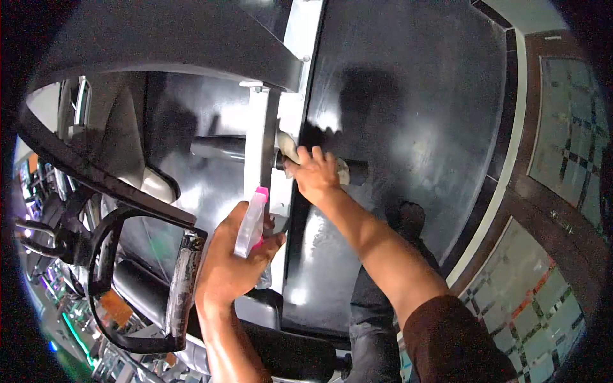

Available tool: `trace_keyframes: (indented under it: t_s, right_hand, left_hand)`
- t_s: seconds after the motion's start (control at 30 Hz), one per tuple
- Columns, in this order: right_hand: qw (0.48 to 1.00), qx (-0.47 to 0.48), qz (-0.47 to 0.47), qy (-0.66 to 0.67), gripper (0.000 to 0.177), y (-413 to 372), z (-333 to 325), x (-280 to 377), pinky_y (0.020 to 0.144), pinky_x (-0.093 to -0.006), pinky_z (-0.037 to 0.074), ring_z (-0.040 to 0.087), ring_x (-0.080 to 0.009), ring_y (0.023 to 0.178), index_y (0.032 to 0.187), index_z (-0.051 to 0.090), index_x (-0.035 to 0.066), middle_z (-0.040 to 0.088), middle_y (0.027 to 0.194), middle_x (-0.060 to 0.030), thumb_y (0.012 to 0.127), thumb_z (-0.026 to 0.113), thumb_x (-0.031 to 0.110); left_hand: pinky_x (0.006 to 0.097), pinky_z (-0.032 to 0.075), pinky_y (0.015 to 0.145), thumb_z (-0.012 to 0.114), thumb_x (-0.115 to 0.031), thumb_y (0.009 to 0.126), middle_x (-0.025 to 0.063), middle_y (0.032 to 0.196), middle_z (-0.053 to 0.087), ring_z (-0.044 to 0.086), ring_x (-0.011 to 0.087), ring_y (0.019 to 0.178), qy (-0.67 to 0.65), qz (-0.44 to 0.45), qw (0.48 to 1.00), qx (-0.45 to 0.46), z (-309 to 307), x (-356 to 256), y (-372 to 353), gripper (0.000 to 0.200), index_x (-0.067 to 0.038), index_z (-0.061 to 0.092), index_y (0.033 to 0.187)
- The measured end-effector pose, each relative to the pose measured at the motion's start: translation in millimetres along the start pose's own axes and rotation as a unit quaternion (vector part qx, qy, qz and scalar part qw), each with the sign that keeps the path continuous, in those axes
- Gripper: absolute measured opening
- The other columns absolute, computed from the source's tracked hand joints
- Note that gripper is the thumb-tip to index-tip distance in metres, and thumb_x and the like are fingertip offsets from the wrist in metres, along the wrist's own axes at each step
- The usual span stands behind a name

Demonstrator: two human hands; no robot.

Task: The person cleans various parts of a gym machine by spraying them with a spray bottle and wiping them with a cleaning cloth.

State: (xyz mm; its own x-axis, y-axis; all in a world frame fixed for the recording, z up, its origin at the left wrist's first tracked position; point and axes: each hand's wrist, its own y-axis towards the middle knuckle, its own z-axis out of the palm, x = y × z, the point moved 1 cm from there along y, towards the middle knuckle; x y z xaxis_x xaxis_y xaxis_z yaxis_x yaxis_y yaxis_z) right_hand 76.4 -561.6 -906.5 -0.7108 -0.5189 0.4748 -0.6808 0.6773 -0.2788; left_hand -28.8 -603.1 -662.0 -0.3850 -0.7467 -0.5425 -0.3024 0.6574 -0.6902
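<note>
My left hand is wrapped round a spray bottle with a clear white head and pink nozzle, beside the white upright post of a machine. Further up, my right hand presses a pale cloth onto a black cylindrical bar just right of the white post. Part of the cloth shows on both sides of the fingers. The bar continues to the left of the post. Most of the bottle's body is hidden by my left hand.
A curved dark machine frame spans the upper left. A worn black handle stands at the lower left, near my left forearm. Black padding lies low in view. Dark floor meets a patterned wall at right.
</note>
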Motion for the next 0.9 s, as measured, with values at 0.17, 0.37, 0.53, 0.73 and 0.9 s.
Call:
trace_keyframes:
  t_s: [0.17, 0.37, 0.53, 0.73, 0.9]
  right_hand:
    - [0.993, 0.097, -0.020, -0.057, 0.048, -58.5, -43.6, -66.1, 0.086, -0.0448, 0.047, 0.057, -0.0274, 0.105, 0.130, 0.063, 0.040, 0.058, 0.114, -0.0041, 0.088, 0.063, 0.016]
    - [0.998, -0.054, -0.002, -0.028, 0.038, -89.2, -41.9, -88.3, 0.064, -0.0485, 0.047, 0.057, -0.0322, 0.097, 0.119, 0.068, 0.030, 0.059, 0.107, -0.0064, 0.083, 0.065, 0.020]
    - [0.998, 0.001, 0.015, 0.067, 0.048, -23.8, -35.8, -17.9, 0.097, -0.0502, 0.046, 0.052, -0.0336, 0.115, 0.130, 0.063, 0.028, 0.054, 0.124, -0.0094, 0.084, 0.065, 0.015]
    - [1.000, 0.010, -0.004, -0.025, 0.045, -38.5, -20.1, -45.4, 0.091, -0.0501, 0.048, 0.052, -0.0299, 0.109, 0.133, 0.062, 0.030, 0.054, 0.114, -0.0061, 0.089, 0.063, 0.021]
    - [0.966, 0.177, 0.190, -0.008, 0.046, -80.9, -60.8, -117.7, 0.100, -0.0448, 0.048, 0.059, -0.0363, 0.120, 0.135, 0.060, 0.029, 0.059, 0.129, -0.0111, 0.090, 0.058, 0.018]
  left_hand:
    - [0.0320, 0.047, 0.066, 0.079, -0.005, 0.079, 0.0061, 0.077, 0.058, 0.054, 0.0153, 0.071, -0.015, 0.004, 1.000, 0.000, -2.5, -1.1, -2.8, 0.027, -0.003, 0.057, 0.096]
    - [0.0337, 0.048, 0.066, 0.079, -0.005, 0.078, 0.0086, 0.077, 0.060, 0.057, 0.0182, 0.071, -0.010, 0.021, 1.000, -0.011, -4.7, -9.0, -4.8, 0.028, -0.004, 0.057, 0.095]
    - [0.0350, 0.049, 0.067, 0.079, -0.005, 0.078, 0.0105, 0.078, 0.061, 0.058, 0.0203, 0.071, 0.006, 0.044, 0.999, -0.021, -2.1, -14.4, -5.8, 0.028, -0.004, 0.058, 0.096]
    - [0.0353, 0.049, 0.069, 0.078, -0.004, 0.077, 0.0110, 0.079, 0.062, 0.059, 0.0220, 0.072, 0.008, 0.027, 1.000, -0.012, -4.3, -9.1, -4.5, 0.028, -0.003, 0.058, 0.096]
    - [0.0361, 0.050, 0.069, 0.077, -0.006, 0.079, 0.0121, 0.080, 0.062, 0.060, 0.0234, 0.073, -0.013, 0.054, 0.998, -0.017, -6.3, -11.8, -6.4, 0.026, -0.003, 0.058, 0.097]
